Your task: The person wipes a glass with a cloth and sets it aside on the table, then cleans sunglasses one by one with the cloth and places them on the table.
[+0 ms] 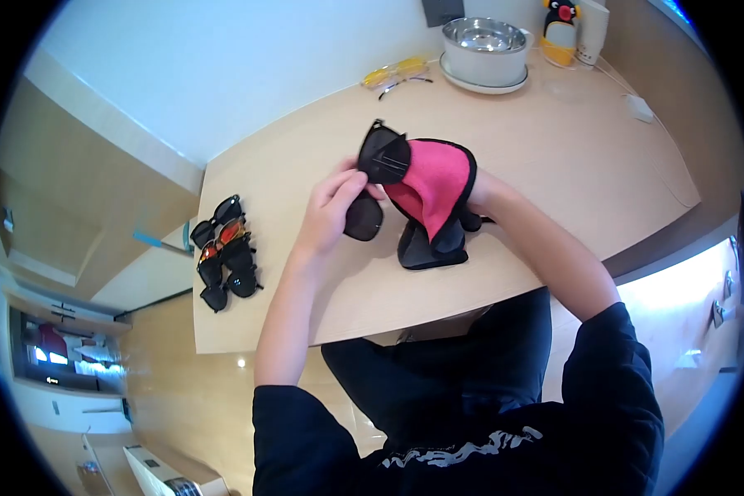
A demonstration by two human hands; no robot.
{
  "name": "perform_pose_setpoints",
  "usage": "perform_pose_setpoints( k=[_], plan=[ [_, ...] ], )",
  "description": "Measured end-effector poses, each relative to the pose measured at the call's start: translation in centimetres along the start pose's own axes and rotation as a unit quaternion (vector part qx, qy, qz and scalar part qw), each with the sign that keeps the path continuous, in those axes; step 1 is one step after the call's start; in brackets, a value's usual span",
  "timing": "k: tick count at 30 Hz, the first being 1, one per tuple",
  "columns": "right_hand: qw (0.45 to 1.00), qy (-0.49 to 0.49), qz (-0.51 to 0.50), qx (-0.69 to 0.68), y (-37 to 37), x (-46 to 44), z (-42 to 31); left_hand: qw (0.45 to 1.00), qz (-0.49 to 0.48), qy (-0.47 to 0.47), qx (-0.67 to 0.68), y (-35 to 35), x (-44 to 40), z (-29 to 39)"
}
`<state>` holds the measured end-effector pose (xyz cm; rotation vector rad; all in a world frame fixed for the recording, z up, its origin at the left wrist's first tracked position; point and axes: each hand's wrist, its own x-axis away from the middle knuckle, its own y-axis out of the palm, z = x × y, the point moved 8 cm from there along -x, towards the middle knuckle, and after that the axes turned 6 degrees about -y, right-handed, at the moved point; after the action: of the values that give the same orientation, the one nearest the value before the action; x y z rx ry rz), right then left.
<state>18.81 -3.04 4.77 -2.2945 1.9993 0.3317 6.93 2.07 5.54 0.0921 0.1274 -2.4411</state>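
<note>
Between finger and thumb my left hand (pixel 336 202) grips a pair of black sunglasses (pixel 383 155), held tilted above the table. A pink cloth with black edging (pixel 436 178) lies against the upper lens. My right hand (pixel 477 198) is at the cloth's right side, its fingers mostly hidden behind it, so its grip cannot be made out. Below the cloth, a dark grey piece with black edging (pixel 432 250) rests on the light wooden table (pixel 537 149). Several sunglasses (pixel 227 255) lie in a column at the table's left side.
At the back stand a white bowl with a steel inside (pixel 485 54) on a plate, a penguin figure (pixel 560 33) and a white cup (pixel 592 33). Yellow glasses (pixel 395 73) and thin-framed glasses (pixel 404 84) lie near the wall. A white adapter (pixel 638 108) is at the right.
</note>
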Motion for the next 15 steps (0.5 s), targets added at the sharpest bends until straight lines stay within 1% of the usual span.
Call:
perform_pose_setpoints(
  k=[1, 2, 3, 4, 5, 6, 7, 8, 9, 10, 12, 14, 15],
  plan=[
    [0.995, -0.051, -0.026, 0.077, -0.6, -0.1, -0.4, 0.996, 0.031, 0.046, -0.069, -0.5, 0.1, 0.9],
    [0.995, -0.053, -0.025, 0.080, -1.6, -0.4, 0.3, 0.984, 0.065, 0.091, -0.137, -1.2, 0.3, 1.9],
    [0.999, -0.015, -0.005, 0.048, -2.6, -0.7, 0.8, 0.983, 0.054, 0.075, -0.158, -1.7, 0.0, 1.6],
    [0.999, 0.024, 0.014, 0.016, -3.3, -0.7, 1.4, 0.983, 0.055, 0.077, -0.158, -2.2, -0.3, 1.7],
    [0.999, 0.037, 0.037, -0.004, -4.0, -0.1, 1.5, 0.974, 0.046, 0.063, -0.213, -2.3, -0.6, 1.5],
    [0.999, 0.035, 0.035, -0.002, -4.4, -0.1, 1.6, 0.962, 0.039, 0.048, -0.266, -2.2, -1.1, 1.3],
    [0.999, 0.050, 0.013, -0.014, -4.7, -0.3, 2.2, 0.962, 0.042, 0.050, -0.266, -2.4, -1.8, 1.3],
    [0.997, 0.066, -0.008, -0.027, -4.9, -0.3, 2.7, 0.955, 0.041, 0.023, -0.292, -2.6, -2.7, 0.9],
    [0.997, 0.060, 0.010, -0.056, -4.7, -0.2, 2.3, 0.948, 0.040, -0.005, -0.317, -2.8, -3.8, 0.5],
    [0.997, 0.059, 0.009, -0.054, -4.4, -0.2, 2.2, 0.947, 0.042, -0.004, -0.317, -2.9, -4.8, 0.7],
    [0.998, 0.019, -0.041, 0.042, -3.5, -0.2, 1.3, 0.919, 0.044, -0.032, -0.391, -3.1, -7.4, 0.7],
    [0.997, -0.001, -0.029, 0.068, -3.6, -0.2, 1.6, 0.916, 0.028, -0.037, -0.398, -3.2, -10.5, 0.5],
    [0.995, -0.008, -0.050, 0.085, -3.5, -0.2, 1.5, 0.913, 0.011, -0.043, -0.405, -3.2, -12.1, 0.1]
  ],
)
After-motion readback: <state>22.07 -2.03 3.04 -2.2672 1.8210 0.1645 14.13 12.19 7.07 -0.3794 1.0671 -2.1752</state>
